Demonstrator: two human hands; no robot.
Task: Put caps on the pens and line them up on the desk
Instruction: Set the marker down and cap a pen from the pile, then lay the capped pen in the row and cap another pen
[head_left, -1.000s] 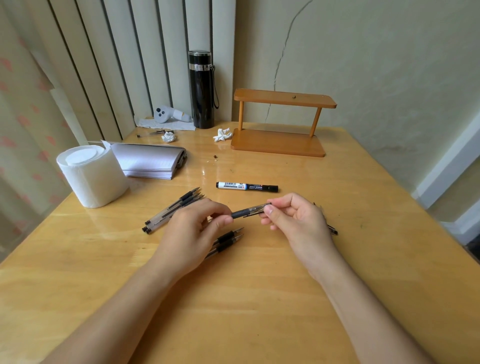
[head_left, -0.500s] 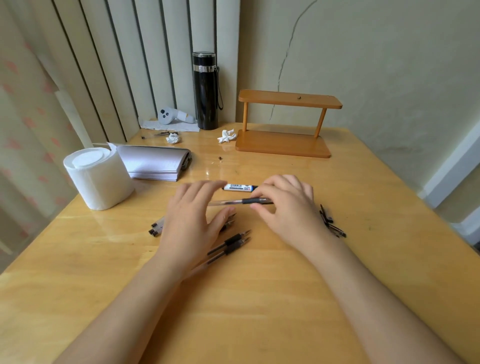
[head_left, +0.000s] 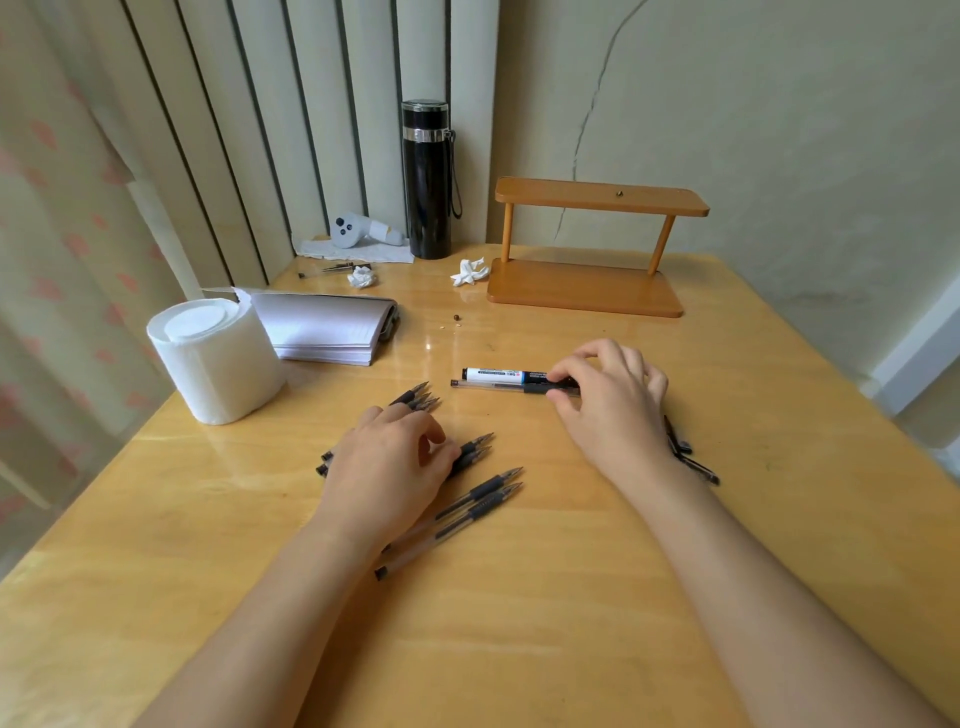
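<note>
Near the middle of the desk (head_left: 571, 597), the right hand (head_left: 610, 405) rests its curled fingertips on the capped end of a clear pen (head_left: 498, 386), pinching it lightly between thumb and forefinger while the pen lies flat, parallel to the desk's far edge. Just beyond it, touching or nearly so, lies a white marker (head_left: 501, 374) with a black cap, in line with it. The left hand (head_left: 389, 467) lies palm down with fingers loosely bent over a cluster of uncapped pens (head_left: 470, 452); whether it grips any of them I cannot tell. Two more uncapped pens (head_left: 467, 512) lie side by side just nearer, tips pointing toward the far right. Loose black caps (head_left: 680, 447) sit beside the right wrist, toward the right edge. Toward the left edge stands a paper roll (head_left: 213, 358), a notebook (head_left: 322, 332) behind it; a black flask (head_left: 427, 179) and a wooden stand (head_left: 587, 286) occupy the far edge
</note>
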